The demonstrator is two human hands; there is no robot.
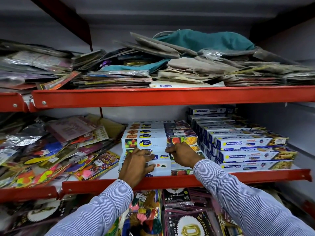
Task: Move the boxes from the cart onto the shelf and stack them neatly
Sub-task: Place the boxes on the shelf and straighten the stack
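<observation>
A stack of long white Healthy Wrapp boxes (pixel 150 138) with fruit pictures sits in the middle of the red-edged middle shelf (pixel 255 176). My left hand (pixel 136 164) rests on the front faces of the lower boxes, fingers spread and curled over them. Just to the right, my right hand (pixel 183 155) grips the front edge of a box in the same stack. Both arms wear striped blue sleeves. The cart is out of view.
Blue and white Freshwrapp boxes (pixel 252 142) are stacked in steps right of the stack, touching it. Loose balloon and party packets (pixel 51 150) cover the shelf's left part. The upper shelf (pixel 170 96) holds paper bags and cloth. Foil balloon packs (pixel 179 210) hang below.
</observation>
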